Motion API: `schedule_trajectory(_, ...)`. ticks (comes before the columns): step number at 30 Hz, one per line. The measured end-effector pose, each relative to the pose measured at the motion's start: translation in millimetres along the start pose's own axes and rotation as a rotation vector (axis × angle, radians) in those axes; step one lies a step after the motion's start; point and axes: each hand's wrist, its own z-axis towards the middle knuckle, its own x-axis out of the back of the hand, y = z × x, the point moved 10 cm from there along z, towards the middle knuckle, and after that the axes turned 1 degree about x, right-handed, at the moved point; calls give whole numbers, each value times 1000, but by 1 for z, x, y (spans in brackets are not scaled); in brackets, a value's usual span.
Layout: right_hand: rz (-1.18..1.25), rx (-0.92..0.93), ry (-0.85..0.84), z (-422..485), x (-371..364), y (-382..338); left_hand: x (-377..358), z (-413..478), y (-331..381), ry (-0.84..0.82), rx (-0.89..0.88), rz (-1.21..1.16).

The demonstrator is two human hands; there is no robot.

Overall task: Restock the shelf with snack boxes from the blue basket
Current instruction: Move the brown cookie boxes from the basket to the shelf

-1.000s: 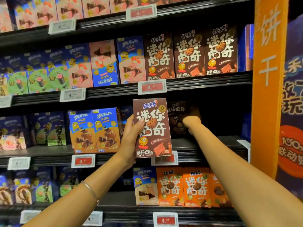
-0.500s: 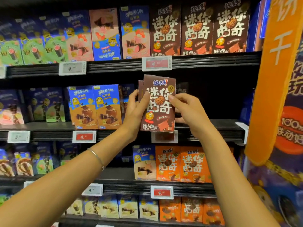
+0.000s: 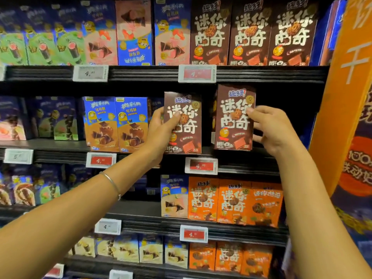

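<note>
Gripping one brown snack box each, the hands are curling around box edges: the left hand [image 3: 161,133] is holding the left box [image 3: 185,125] just above the red price tag [image 3: 201,165], and the right hand [image 3: 275,131] is pinching the right box [image 3: 234,121] above and right of that tag. Half a second ago both hands were clasping the pair together; now the boxes are sitting apart at the middle shelf [image 3: 251,170].
</note>
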Motion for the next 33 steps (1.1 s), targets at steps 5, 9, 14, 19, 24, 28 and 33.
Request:
schedule_trajectory(5, 32, -26, 230, 18, 26, 20, 2, -1, 4, 7, -8, -16)
schedule_trajectory(9, -76, -27, 306, 32, 37, 36, 1, -3, 6, -7, -11, -20)
schedule_trajectory(14, -165, -73, 411, 43, 52, 49, -2, -5, 2, -9, 1, -34)
schedule_trajectory(19, -276, -88, 515, 51, 63, 52, -7, -7, 0, -37, 8, -35)
schedule_trajectory(24, -323, -147, 549, 64, 62, 62, -14, -7, 1, -65, 11, -52)
schedule_trajectory(28, -326, -211, 528, 72, 59, 73, -16, -6, 3, -75, 3, -68)
schedule_trajectory(33, -300, -253, 410, 86, 46, 79, -14, -7, 3, -51, -1, -73)
